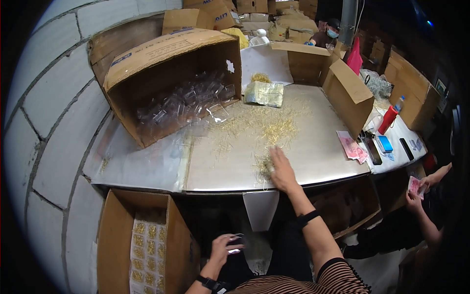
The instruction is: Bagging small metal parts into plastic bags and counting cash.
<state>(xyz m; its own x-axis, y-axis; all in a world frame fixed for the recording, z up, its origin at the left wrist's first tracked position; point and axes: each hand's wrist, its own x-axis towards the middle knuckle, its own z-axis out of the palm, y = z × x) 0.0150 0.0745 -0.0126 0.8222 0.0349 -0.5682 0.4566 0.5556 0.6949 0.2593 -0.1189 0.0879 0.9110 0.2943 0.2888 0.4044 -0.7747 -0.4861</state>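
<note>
Thin gold-coloured metal pieces (pixel 280 128), like pins, lie scattered over the pale tabletop (pixel 220 171). My right hand (pixel 281 169) rests near the table's front edge, fingers stretched forward beside a small heap of these pieces (pixel 262 166). Below the table, above my lap, my left hand (pixel 226 248) is closed; something dark with a shiny edge shows at its fingers, too small to make out. A big cardboard box (pixel 171 51) on its side at the back left holds clear plastic boxes (pixel 183 105).
An open carton (pixel 181 245) at lower left holds rows of clear packs with gold contents. Banknotes (pixel 351 147), a red bottle (pixel 388 120) and phones (pixel 372 151) lie at right. There another person's hands (pixel 418 188) hold banknotes; a masked person (pixel 328 35) is farther back.
</note>
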